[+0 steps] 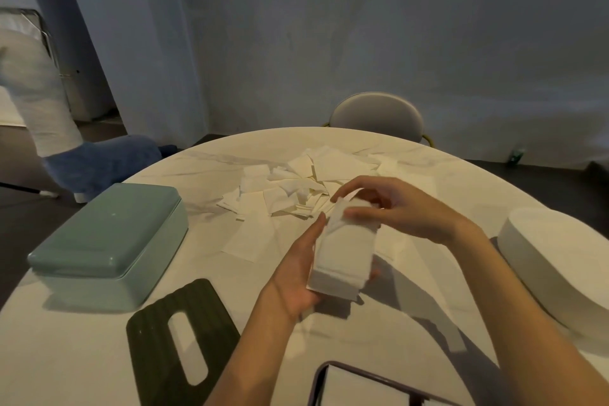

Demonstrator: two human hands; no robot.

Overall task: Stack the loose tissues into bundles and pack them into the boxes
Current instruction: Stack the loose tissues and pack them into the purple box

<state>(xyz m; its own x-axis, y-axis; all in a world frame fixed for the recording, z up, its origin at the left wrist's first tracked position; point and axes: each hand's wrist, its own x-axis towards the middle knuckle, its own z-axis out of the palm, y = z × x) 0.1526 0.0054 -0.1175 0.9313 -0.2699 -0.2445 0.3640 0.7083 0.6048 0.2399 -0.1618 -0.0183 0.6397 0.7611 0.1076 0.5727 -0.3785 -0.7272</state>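
A thick bundle of white tissues (344, 250) is held above the round white table (99, 356). My left hand (298, 277) cradles it from below and the left side, fingers lying along its edge. My right hand (392, 204) grips the far end of the bundle, thumb on top and fingers curled over it. Behind the hands lies a loose pile of tissues (296, 189), with one flat tissue (250, 237) nearer me. A closed green box (108, 241) stands at the left. A white box (560, 267) lies at the right edge.
A dark ribbed lid with a slot (164, 339) lies near the front left. A dark-rimmed open box with tissues inside (362, 386) sits at the bottom edge. A grey chair (377, 115) stands beyond the table. A person's leg and blue slipper (99, 161) are at far left.
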